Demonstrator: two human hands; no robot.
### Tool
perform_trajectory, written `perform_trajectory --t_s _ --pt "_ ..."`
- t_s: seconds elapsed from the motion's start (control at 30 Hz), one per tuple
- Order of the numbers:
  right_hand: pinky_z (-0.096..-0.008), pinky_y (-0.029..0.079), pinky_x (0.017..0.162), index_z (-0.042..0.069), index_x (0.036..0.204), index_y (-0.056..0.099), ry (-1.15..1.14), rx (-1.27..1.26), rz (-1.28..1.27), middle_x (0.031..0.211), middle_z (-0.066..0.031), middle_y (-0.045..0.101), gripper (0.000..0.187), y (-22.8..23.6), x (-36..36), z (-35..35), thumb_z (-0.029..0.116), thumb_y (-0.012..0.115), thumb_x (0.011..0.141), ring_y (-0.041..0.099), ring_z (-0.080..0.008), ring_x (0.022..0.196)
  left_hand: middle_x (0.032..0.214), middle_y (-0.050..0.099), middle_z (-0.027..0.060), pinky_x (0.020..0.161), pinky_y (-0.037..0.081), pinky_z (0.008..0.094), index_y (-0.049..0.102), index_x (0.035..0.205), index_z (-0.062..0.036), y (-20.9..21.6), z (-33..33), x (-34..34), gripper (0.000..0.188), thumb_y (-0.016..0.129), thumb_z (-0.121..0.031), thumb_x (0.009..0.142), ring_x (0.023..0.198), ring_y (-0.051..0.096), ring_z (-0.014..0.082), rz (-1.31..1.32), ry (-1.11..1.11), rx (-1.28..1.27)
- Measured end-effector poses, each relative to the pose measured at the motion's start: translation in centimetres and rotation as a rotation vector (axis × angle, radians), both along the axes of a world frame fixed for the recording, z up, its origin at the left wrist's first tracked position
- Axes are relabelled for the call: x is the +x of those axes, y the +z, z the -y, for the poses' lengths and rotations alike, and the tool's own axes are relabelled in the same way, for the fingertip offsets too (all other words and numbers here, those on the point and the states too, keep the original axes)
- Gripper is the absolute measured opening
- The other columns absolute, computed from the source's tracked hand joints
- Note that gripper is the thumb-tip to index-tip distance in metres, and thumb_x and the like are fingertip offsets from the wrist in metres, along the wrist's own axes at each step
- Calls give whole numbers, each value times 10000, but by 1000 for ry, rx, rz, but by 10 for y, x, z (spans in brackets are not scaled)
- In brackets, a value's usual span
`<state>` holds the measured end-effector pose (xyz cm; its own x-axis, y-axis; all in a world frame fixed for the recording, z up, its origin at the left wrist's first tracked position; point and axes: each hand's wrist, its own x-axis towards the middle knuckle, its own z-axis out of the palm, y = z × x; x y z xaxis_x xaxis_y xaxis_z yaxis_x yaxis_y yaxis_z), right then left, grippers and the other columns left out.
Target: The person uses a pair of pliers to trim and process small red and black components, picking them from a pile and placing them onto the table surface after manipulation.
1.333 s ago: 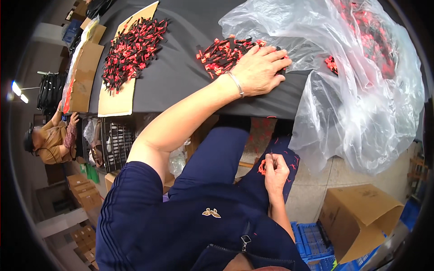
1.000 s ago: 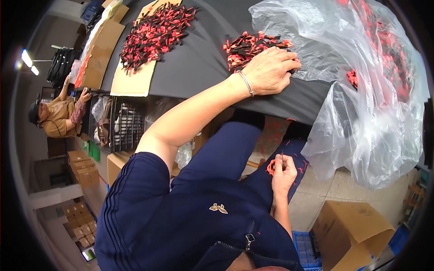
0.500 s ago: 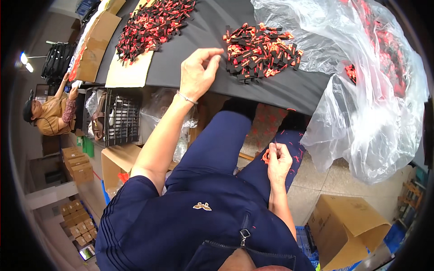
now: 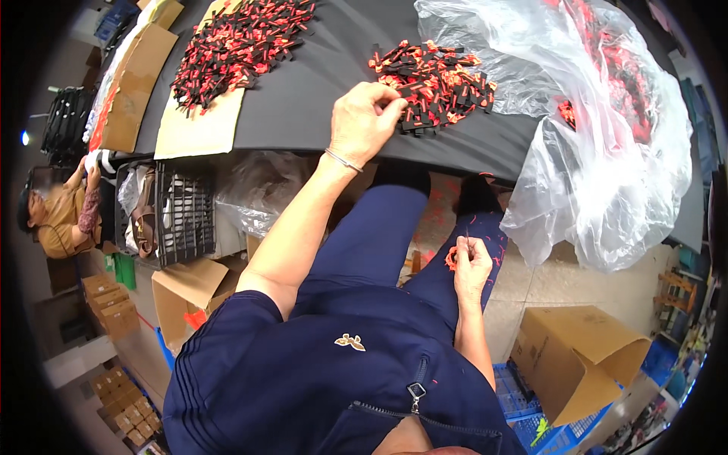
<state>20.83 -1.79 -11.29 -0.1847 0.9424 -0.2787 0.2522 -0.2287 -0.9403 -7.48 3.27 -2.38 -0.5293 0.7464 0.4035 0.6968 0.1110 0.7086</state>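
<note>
My left hand [image 4: 365, 121] reaches over the table to the near left edge of a pile of small black-and-red fabric pieces [image 4: 444, 87]. Its thumb and forefinger come together there in a pinch; whatever lies between the tips is too small to make out. Lower down, over my right thigh, my right hand [image 4: 472, 274] is closed on a pair of small scissors [image 4: 452, 258]. An orange loop shows beside its fingers, and a thin dark point sticks up past the fingertips. Red thread scraps lie on the trouser leg around it.
A larger pile of like pieces [image 4: 235, 53] lies at the far left, partly on a cardboard sheet [image 4: 199, 129]. Clear plastic bags [image 4: 599, 174] drape over the table's right edge. Below are a black crate [image 4: 186, 212] and an open carton [image 4: 580, 356]. Another person [image 4: 64, 216] works far left.
My left hand has moved right to the pile's edge, its fingers drawing together. My right hand stays over my thigh, keeping the scissors. The whole view has shifted slightly.
</note>
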Motion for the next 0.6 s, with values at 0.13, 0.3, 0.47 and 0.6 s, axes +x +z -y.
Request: perform_trajectory --t_s 0.13,0.3,0.47,0.6 --pt "-179 362 422 7 793 573 -38 -4 -44 597 18 536 149 6 -2 2 106 591 902 449 -12 483 734 647 -1 564 442 195 682 850 -32 1 0 -11 145 716 -163 797 579 519 48 411 28 2" --pt "-174 339 449 7 790 575 -73 35 -38 589 31 516 155 5 2 8 112 595 902 423 -6 500 798 649 20 559 439 179 638 909 -40 6 10 -15 159 676 -180 844 604 539 51 1147 -90 126" --pt "-175 331 464 9 784 578 -116 22 -83 587 36 504 161 25 -5 16 118 600 900 411 -7 510 859 655 50 600 480 193 593 983 -29 6 27 6 154 624 -129 871 663 581 70 1432 -251 131" --pt "-177 338 470 10 788 585 -83 75 -106 594 32 510 161 47 -9 13 130 614 891 425 -14 517 874 662 70 615 470 200 592 1019 -15 12 48 44 181 619 -91 857 668 587 80 1504 -386 11"
